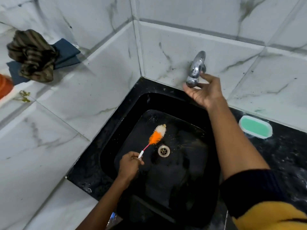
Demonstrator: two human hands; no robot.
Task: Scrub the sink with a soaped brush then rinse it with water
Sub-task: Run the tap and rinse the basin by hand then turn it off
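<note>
A black square sink (116, 130) is set in a dark countertop in a tiled corner, with a metal drain (163, 151) in its floor. My left hand (130, 165) grips the pink-and-white handle of a thin brush (157, 134) with orange and white bristles; the bristle head rests on the sink floor just left of the drain. My right hand (205, 92) is raised to the chrome tap (196, 68) on the back wall, fingers and thumb touching its lower part. No water is visibly running.
A green soap bar in a white dish (255, 127) sits on the counter to the right of the sink. On a tiled ledge at upper left lie a striped brown cloth (32, 54) over blue cloths (67, 52) and an orange object (5, 85).
</note>
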